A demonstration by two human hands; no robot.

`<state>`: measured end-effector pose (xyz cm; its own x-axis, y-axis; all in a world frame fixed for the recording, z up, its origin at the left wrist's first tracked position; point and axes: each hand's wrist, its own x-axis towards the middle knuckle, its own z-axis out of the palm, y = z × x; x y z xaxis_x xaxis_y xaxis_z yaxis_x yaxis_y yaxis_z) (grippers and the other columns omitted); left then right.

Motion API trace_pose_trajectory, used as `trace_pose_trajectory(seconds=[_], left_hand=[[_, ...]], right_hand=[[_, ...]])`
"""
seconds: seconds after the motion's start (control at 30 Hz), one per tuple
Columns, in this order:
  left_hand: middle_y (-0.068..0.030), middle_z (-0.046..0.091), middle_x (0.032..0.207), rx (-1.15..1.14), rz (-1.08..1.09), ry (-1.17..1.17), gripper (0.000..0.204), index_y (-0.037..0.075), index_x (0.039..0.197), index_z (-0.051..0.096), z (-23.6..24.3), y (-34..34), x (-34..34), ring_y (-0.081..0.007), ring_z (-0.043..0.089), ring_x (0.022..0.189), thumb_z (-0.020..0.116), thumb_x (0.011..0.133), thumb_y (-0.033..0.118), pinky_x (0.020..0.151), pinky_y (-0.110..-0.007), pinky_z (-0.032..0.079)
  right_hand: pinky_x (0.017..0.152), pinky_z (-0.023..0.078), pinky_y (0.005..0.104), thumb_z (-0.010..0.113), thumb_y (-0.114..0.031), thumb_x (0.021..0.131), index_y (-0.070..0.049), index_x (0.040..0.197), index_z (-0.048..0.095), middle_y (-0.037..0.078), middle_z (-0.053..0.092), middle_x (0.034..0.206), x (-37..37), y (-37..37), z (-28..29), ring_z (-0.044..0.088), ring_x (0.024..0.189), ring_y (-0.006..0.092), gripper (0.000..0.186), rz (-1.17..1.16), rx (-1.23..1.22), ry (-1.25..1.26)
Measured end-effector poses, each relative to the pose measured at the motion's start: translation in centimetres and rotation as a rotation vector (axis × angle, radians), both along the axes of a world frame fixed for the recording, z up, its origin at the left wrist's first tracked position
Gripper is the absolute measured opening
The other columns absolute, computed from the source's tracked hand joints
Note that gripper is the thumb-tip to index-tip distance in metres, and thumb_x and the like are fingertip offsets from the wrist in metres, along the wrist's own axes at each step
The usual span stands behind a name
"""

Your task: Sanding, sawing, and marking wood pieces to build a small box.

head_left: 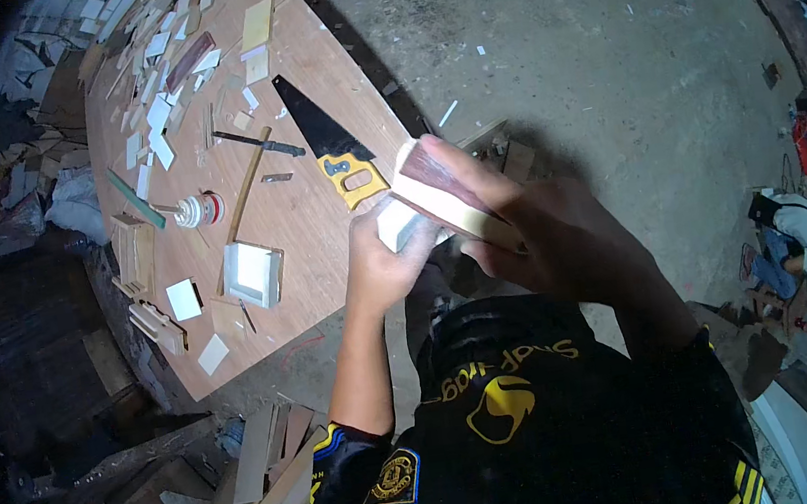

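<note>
In my right hand is a long block with a reddish-brown face and a pale side, gripped along its length. My left hand is closed around a small white, flat-sided piece, just below the block. The two pieces meet or overlap; whether they touch I cannot tell. Both hands are over the near right edge of the wooden table. Close by on the tabletop lies a handsaw with a black blade and a yellow handle.
A hammer, a dark file-like bar, a white-and-red container and a small box occupy the table. Scattered offcuts cover its far left. Boards lean below. Another person sits bent over at the far right.
</note>
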<state>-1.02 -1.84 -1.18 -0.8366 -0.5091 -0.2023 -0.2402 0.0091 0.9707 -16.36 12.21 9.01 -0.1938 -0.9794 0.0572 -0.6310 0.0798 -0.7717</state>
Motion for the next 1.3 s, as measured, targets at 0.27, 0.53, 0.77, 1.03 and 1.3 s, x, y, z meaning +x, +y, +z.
trace_pose_trajectory(seconds=[0.27, 0.53, 0.77, 1.03, 1.3], left_hand=[[-0.0156, 0.068, 0.079, -0.046, 0.056, 0.028, 0.027, 0.0, 0.1, 0.067, 0.3, 1.0, 0.4, -0.0198, 0.066, 0.072, 0.068, 0.081, 0.019, 0.07, -0.033, 0.051], [-0.0164, 0.07, 0.084, -0.079, 0.017, 0.032, 0.026, 0.001, 0.101, 0.067, 0.4, 1.0, -0.8, -0.0259, 0.069, 0.076, 0.068, 0.081, 0.017, 0.073, -0.036, 0.052], [-0.01, 0.069, 0.078, -0.048, -0.025, 0.001, 0.015, -0.002, 0.094, 0.064, -0.8, 0.7, 0.6, -0.0207, 0.066, 0.066, 0.066, 0.086, 0.01, 0.066, -0.035, 0.052], [-0.0072, 0.048, 0.065, 0.685, 0.173, 0.083, 0.02, 0.004, 0.102, 0.048, -0.9, 0.2, 2.8, -0.0184, 0.048, 0.05, 0.058, 0.095, 0.02, 0.049, -0.034, 0.044], [-0.0074, 0.048, 0.065, 0.925, 0.106, 0.154, 0.028, 0.005, 0.102, 0.05, -1.6, -0.6, 3.9, -0.0196, 0.049, 0.051, 0.05, 0.098, 0.033, 0.049, -0.034, 0.043]], right_hand=[[0.063, 0.056, 0.0368, 0.073, -0.009, 0.08, -0.008, 0.146, 0.034, 0.014, 0.069, 0.083, 0.3, -0.3, 1.2, 0.068, 0.068, 0.0252, 0.076, 0.056, 0.088, 0.003], [0.064, 0.056, 0.0378, 0.072, -0.006, 0.079, -0.011, 0.151, 0.027, 0.015, 0.068, 0.08, 0.0, 1.1, -2.2, 0.068, 0.067, 0.0268, 0.085, -0.074, 0.049, 0.095], [0.072, 0.057, 0.0396, 0.07, -0.004, 0.08, -0.014, 0.152, 0.027, 0.018, 0.068, 0.101, 0.7, 1.3, -1.8, 0.07, 0.078, 0.0305, 0.084, 0.002, -0.065, 0.054], [0.102, 0.047, 0.0387, 0.067, 0.003, 0.078, -0.005, 0.147, 0.035, 0.019, 0.048, 0.142, -4.0, 5.1, -2.8, 0.052, 0.128, 0.0295, 0.076, -0.369, -0.116, 0.107], [0.098, 0.05, 0.0467, 0.074, -0.011, 0.08, -0.013, 0.15, 0.029, 0.018, 0.05, 0.141, -0.6, 2.3, -5.1, 0.056, 0.123, 0.0358, 0.083, -0.238, 0.007, -0.179]])
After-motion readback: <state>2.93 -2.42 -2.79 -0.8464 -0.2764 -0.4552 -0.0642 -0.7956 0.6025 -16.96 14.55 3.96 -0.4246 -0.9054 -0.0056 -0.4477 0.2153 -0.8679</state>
